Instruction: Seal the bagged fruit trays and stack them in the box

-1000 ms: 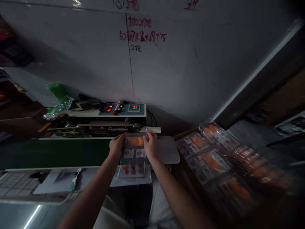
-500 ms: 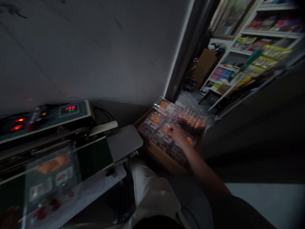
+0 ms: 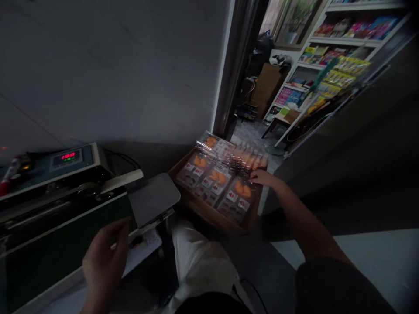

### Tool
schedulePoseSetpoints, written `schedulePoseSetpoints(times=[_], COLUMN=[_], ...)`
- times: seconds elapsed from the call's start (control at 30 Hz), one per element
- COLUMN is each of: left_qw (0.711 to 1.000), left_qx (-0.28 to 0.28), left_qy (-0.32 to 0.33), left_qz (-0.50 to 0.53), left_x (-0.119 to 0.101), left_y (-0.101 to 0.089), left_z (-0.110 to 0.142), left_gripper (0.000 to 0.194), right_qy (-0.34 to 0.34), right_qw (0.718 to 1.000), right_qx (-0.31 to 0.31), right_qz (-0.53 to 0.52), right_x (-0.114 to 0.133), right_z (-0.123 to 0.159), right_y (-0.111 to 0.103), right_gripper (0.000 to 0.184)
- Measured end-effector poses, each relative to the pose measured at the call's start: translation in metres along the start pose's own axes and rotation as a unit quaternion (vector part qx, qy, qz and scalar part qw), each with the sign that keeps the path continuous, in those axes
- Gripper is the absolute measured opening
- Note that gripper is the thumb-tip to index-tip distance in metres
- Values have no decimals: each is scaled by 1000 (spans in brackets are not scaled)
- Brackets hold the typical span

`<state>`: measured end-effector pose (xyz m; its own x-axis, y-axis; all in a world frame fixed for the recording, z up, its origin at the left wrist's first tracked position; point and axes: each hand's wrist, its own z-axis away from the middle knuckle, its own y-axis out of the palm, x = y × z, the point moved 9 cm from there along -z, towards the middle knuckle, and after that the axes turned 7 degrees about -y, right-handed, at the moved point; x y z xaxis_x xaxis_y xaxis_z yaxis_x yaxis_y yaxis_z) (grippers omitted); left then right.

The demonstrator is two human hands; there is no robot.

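My right hand [image 3: 262,177] reaches out to a brown cardboard box [image 3: 209,212] on the right and rests on the far edge of the clear plastic packets [image 3: 218,179] lying in it. The packets show orange pieces and small red-and-white labels. Its fingers curl down onto the packets; a grip is not visible. My left hand [image 3: 104,261] hovers low at the left with fingers loosely spread, holding nothing, in front of the green conveyor belt [image 3: 59,244] of the sealing machine [image 3: 55,174].
A grey feed plate [image 3: 152,203] sticks out from the machine's right end. A red digital display [image 3: 67,155] glows on its control panel. My white-trousered lap is below. Through a doorway at the back right stand shelves [image 3: 330,48] of colourful goods.
Both hands let go of the packet on the conveyor. The view swung right. My right hand went to the box of packets; the left came up empty in front of the belt.
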<state>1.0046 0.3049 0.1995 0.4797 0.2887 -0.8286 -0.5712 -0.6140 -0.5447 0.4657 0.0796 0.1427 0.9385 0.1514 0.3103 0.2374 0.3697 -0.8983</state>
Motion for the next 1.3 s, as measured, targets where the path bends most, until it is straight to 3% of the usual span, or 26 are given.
schedulePoseSetpoints(times=[0.1,0.23,0.33,0.43,0.47,0.53,0.6,0.67,0.77,0.83,0.93,1.07,1.17,1.3], left_qw=[994,955,903,829,803,765,765,790,812,810,811,831,834,828], left_qx=[87,252,373,435,455,489,483,427,352,339,312,203,107,66], left_qy=[68,137,118,89,86,66,11,-59,-126,-158,-206,-234,-257,-293], left_qz=[-10,72,179,339,376,414,425,436,448,451,451,462,476,474], left_x=[-8,-54,-112,-177,-193,-209,-197,-165,-111,-79,-35,11,36,54], left_y=[28,75,111,133,138,143,141,129,105,96,85,65,53,52], left_z=[4,18,32,38,39,37,26,8,-10,-14,-18,-34,-49,-64], left_gripper=[30,26,51,89,91,76,54,43,43,46,49,45,41,37], right_qy=[-42,-180,-224,-285,-299,-309,-293,-264,-240,-234,-229,-311,-359,-387], right_qw=[998,979,970,952,945,926,894,866,838,815,791,769,776,790], right_qx=[-41,-96,-91,-104,-109,-133,-162,-135,-11,10,-34,-114,-169,-218], right_qz=[0,-21,-17,-39,-72,-173,-299,-402,-490,-530,-566,-546,-490,-422], right_x=[14,82,150,223,242,266,274,279,303,321,346,377,389,393], right_z=[22,67,98,117,119,112,94,65,22,1,-18,-22,-23,-30], right_y=[-24,-71,-102,-131,-138,-150,-152,-130,-62,-19,30,60,72,86], right_gripper=[16,18,23,24,21,17,19,29,33,29,36,67,53,40])
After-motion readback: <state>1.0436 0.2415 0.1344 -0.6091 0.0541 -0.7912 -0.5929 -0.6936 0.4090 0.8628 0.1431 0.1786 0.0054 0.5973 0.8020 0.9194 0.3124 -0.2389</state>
